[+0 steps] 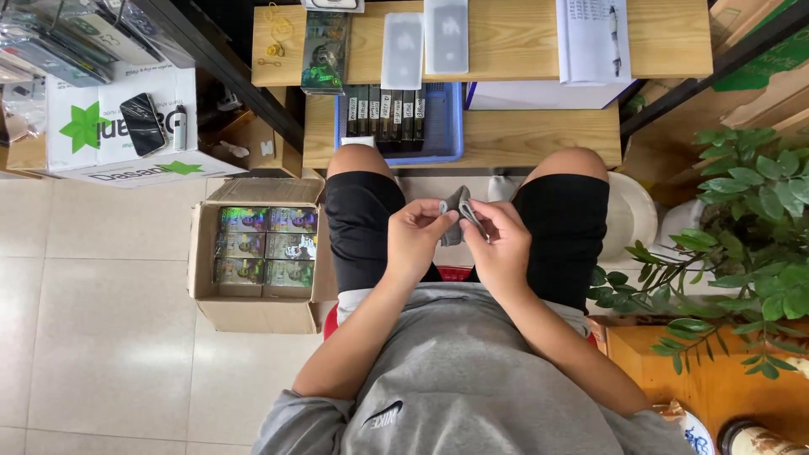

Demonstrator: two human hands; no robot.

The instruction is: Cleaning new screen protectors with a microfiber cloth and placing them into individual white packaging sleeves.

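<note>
Left of my left hand I see an open cardboard carton on the floor, packed with shiny green-tinted boxes, and farther left and up a white box with green star marks, a black phone lying on it. Above both hands, a blue tray holds a row of slim dark boxes, with a green-black package and two flat grey-white packets on the wooden shelf. Up beyond my right hand lies a white printed sheet.

grey cloth partly hidden by fingers; plant cut off right.
</note>
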